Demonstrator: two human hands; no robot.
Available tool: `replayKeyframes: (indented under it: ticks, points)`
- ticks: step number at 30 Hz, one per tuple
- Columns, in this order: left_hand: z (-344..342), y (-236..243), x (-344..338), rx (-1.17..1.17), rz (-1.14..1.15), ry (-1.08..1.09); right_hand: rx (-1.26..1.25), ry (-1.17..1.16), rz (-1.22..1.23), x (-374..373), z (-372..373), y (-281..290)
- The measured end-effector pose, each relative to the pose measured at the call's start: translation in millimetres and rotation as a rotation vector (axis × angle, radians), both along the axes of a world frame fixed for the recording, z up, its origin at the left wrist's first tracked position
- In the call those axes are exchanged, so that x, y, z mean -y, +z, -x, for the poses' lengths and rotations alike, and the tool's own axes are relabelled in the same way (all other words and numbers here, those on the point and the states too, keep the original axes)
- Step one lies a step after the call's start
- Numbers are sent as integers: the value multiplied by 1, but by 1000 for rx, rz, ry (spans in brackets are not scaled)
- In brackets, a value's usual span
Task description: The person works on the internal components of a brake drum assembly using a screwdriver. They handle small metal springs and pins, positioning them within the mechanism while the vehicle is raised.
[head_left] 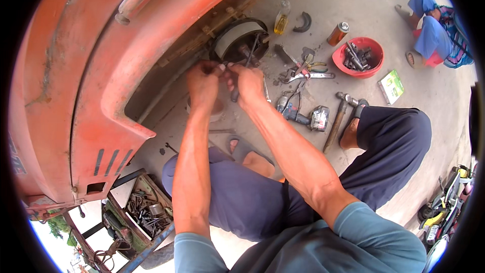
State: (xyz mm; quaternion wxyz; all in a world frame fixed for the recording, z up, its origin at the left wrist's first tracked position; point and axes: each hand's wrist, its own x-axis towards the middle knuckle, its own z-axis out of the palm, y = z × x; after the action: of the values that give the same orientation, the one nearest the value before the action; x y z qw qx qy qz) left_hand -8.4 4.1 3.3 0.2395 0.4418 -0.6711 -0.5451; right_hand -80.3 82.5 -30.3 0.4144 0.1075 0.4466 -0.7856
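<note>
Under the orange vehicle body [116,71], a round brake assembly [228,40] shows a pale curved brake lining and a dark hub. My right hand [248,83] is closed round a long thin tool that looks like a screwdriver [250,54]; its dark handle end comes out below the fingers and its shaft points up across the hub. Close beside it, my left hand [203,82] has its fingers pinched together, almost touching the right. Whatever sits between those left fingertips is too small to make out. Both hands are just in front of the brake assembly.
On the concrete lie an adjustable wrench [316,75], a cordless power tool [303,116], a hammer [337,121] and a curved black brake shoe [303,22]. A bottle of yellow liquid [282,17], an orange can [338,34] and a red bowl [365,73] of sockets stand beyond. Another person [439,35] sits far right.
</note>
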Motion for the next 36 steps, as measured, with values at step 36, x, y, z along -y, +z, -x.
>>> replayKeyframes:
  ticks: [36]
  points:
    - [-12,-16,-7,89,498,-122,159,11,59,-2,-1,-1]
